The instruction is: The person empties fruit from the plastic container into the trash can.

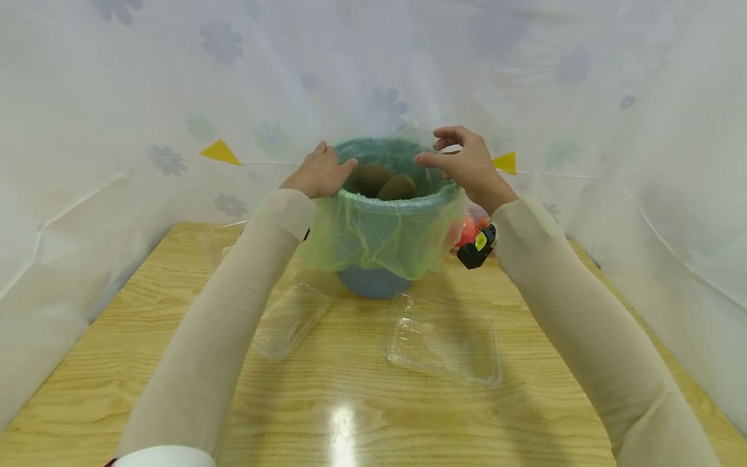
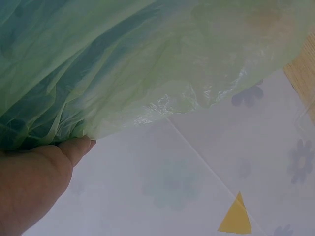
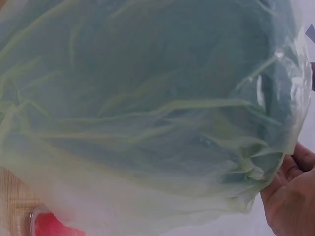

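Bin liner (image 1: 385,237) rim gripped by left hand (image 1: 320,174) and right hand (image 1: 467,165).

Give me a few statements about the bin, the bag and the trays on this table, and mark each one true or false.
1. A green bag lines the blue bin. True.
2. The bin is empty. False: two brown items lie inside it.
3. Both hands are at the bin's rim. True: the left hand and the right hand are both there.
4. The clear trays are stacked inside the bin. False: they lie on the wooden table in front of it.
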